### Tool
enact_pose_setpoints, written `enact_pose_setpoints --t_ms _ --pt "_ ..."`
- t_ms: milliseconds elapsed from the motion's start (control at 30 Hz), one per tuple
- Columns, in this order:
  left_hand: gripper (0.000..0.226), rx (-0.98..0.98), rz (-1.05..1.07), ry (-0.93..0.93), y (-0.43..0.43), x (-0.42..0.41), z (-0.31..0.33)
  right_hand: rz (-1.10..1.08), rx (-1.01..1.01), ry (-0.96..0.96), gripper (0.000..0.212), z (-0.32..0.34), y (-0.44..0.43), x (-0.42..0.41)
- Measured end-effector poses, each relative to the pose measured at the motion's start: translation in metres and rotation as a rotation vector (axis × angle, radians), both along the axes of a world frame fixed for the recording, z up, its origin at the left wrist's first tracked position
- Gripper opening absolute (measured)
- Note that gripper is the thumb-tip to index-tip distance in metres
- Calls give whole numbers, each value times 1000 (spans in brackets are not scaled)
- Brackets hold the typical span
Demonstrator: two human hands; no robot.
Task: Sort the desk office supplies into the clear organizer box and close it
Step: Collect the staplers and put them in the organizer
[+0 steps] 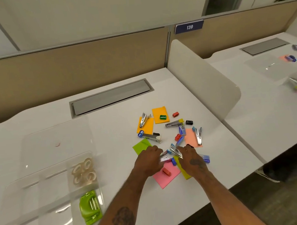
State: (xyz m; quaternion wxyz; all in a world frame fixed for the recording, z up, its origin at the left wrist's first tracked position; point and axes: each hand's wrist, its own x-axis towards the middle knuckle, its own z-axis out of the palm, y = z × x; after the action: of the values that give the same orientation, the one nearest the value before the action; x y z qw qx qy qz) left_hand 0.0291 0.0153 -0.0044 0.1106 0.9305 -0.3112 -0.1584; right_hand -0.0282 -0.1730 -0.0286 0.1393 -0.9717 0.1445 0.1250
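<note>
Both hands work the near edge of a supply pile: the left hand [150,159] curls over a small metal piece, the right hand [192,159] pinches a staple remover [175,151]. The clear organizer box [43,189] lies open, well left. Overlapping sticky notes [165,177] could drag along or scatter.

Glossy clear plastic organizer box [48,175], shiny metal staple removers [143,119], smooth white desk [110,133]

Bare, sleeveless forearms, tattooed; right hand [195,159] tattooed.
</note>
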Motion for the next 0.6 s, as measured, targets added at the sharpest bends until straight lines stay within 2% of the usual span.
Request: enact_pose_setpoints --t_ms 300,600 --pt "49 207 28 -50 -31 -4 -12 203 -69 -1 59 -7 -4 15" --pt "27 224 73 -75 -43 -1 -12 318 -132 -2 59 -9 -4 26"
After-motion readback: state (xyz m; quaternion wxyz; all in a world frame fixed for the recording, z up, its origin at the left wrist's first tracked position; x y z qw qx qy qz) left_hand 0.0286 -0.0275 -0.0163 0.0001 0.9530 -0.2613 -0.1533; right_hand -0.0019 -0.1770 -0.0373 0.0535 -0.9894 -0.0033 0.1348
